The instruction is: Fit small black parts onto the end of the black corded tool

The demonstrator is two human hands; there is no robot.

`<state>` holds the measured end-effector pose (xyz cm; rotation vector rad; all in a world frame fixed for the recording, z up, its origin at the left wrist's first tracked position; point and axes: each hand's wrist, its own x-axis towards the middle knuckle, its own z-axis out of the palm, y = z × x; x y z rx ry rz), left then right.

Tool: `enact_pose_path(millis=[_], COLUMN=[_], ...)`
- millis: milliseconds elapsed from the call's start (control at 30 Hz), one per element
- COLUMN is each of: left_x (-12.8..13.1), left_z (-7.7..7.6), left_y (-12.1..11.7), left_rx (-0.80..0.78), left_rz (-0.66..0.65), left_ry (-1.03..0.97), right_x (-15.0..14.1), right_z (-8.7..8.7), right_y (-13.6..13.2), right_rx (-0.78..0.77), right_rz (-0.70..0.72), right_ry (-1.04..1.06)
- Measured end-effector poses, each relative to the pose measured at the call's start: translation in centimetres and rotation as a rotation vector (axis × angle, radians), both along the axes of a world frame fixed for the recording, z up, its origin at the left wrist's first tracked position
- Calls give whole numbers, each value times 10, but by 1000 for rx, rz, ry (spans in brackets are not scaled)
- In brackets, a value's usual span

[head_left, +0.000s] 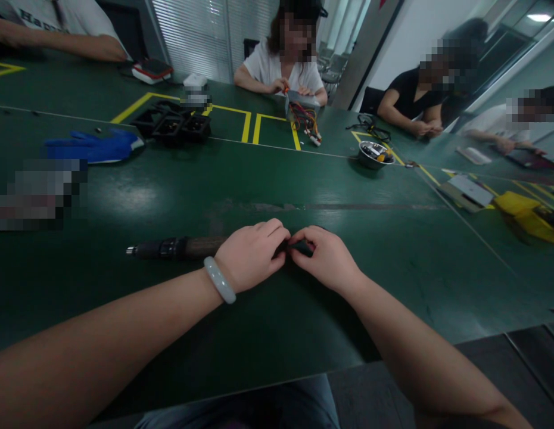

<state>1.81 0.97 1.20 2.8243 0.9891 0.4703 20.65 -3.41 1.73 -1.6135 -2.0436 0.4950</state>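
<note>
A dark electric screwdriver [201,246] lies lengthwise on the green table, its silver tip pointing left. Over its rear part, my left hand [252,250] is closed, with a pale bangle [220,280] at the wrist. My right hand [324,256] pinches at the screwdriver's tail end, thumb and fingers pressed together against the left fingertips. What sits between the right fingers is dark and mostly hidden, so I cannot make it out.
Blue glove [92,146], black plastic parts [174,124] and a red-and-white box [152,71] lie to the left. Beyond stands a metal bowl [374,156] of small parts. Across the table, a person handles a grey power supply [302,104] with coloured wires. A yellow bag [525,214] lies right.
</note>
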Motion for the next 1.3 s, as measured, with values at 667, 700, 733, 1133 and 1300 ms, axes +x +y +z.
enact_pose_path(millis=[667,700,733,1133,1300], left_x=[3,3,3,4,4], left_z=[-3,-3,-3,-2,-3], left_y=[2,2,3,3,3], left_rx=[88,85,83,41,42], left_rz=[-9,-8,-8,7,8], left_ry=[29,24,20,19,23], right_x=[6,7,9,15,19], right_z=[15,17,18,15,18], right_y=[-12,-13,-15,-20,-23], right_rx=[-23,-31,-54,-34,40], right_rz=[-99,-81,-57,-68,-81], right_ry=[85,68,43,-421,-524])
